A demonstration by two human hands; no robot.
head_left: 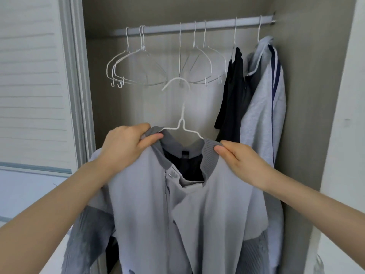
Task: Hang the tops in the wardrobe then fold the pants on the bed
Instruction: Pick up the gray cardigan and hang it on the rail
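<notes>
I hold a light grey jacket (150, 210) with a darker ribbed collar up in front of the open wardrobe. A white wire hanger (182, 123) sits inside its neck, hook pointing up and well below the rail (189, 26). My left hand (126, 145) pinches the collar on the left side. My right hand (243, 161) pinches the collar on the right. The jacket's front hangs open, showing a dark lining. Its lower part runs out of view.
Several empty white wire hangers (138, 66) hang on the rail's left and middle. A black top (233, 91) and a grey hooded top (264, 107) with navy stripes hang at the right. A louvred sliding door (29, 86) stands at the left, the wardrobe side wall (308, 95) at the right.
</notes>
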